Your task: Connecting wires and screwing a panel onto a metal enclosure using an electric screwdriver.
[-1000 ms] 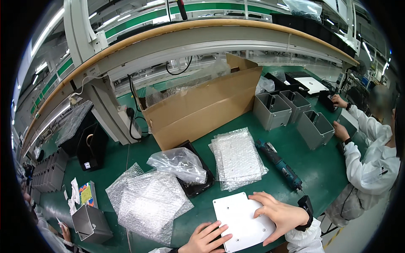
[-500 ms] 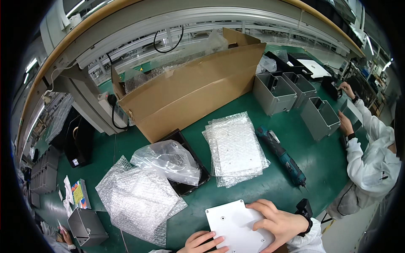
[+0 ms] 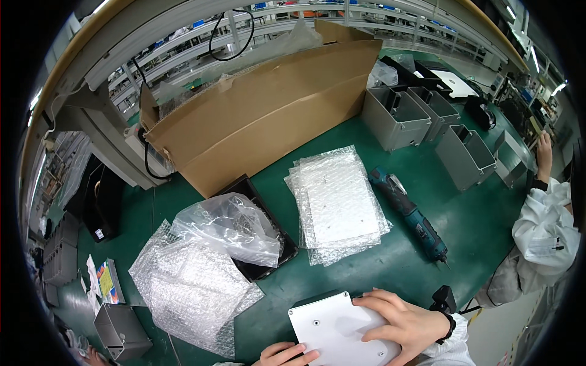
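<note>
A white flat panel (image 3: 340, 326) with small screw holes near its corners lies in front of me at the lower edge. A dark grey side shows below its far edge, as if a box sits under it. My right hand (image 3: 406, 323) grips the panel's right side, thumb and fingers spread over its top and edge. At the near left edge, my left hand (image 3: 287, 354) holds the panel with its fingertips, partly cut off by the frame. Beyond it lie a teal cordless screwdriver (image 3: 410, 215) and a stack of bubble-wrapped white panels (image 3: 336, 198).
Loose bubble wrap (image 3: 192, 290) and a clear plastic bag (image 3: 229, 229) on a black tray (image 3: 282, 253) lie left. A long cardboard box (image 3: 268, 116) stands behind. Grey housings (image 3: 397, 122) stand far right, near a co-worker's hand (image 3: 543, 155). Another grey housing (image 3: 122, 329) lies at left.
My view has shifted a little. The white panel has come slightly left with both hands still on it, and a grey side now shows beneath. The co-worker's hands have left the grey housing.
</note>
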A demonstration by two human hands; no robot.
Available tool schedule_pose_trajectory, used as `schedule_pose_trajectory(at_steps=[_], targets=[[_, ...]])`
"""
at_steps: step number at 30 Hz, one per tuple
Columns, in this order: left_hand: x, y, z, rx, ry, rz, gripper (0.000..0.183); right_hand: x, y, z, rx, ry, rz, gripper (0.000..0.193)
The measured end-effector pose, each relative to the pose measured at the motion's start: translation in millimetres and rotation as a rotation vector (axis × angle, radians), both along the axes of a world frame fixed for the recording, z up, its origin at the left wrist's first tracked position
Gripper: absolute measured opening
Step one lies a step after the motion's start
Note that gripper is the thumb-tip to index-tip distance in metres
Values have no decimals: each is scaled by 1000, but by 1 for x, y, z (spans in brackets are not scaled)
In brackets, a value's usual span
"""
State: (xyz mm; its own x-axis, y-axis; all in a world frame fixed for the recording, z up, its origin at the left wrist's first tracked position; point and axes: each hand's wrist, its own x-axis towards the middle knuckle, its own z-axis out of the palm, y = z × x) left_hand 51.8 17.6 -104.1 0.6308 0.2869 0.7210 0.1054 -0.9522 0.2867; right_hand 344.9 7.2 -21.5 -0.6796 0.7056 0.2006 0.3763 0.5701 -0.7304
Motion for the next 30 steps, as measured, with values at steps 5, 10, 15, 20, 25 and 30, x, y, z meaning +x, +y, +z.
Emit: schedule_pose_trajectory(at_steps=[5,10,15,20,25,30], targets=[[5,2,1,-9,-25,-7,24,2,-2,2,13,-14,-16,78],[4,1,0,-5,-30,17,24,2,1,0,7,-20,1,76],[4,0,-1,-8,-38,4,25,3,-4,2,1,-24,-8,75],[4,2,-2,-5,-33,11,26,2,-1,2,17,-54,-22,73],[3,0,-1,-11,-50,25,27,-1,-3,5,34,-74,-18,74],[5,3,-3,-8,-73,10,33,0,-1,3,36,-85,-14,75]])
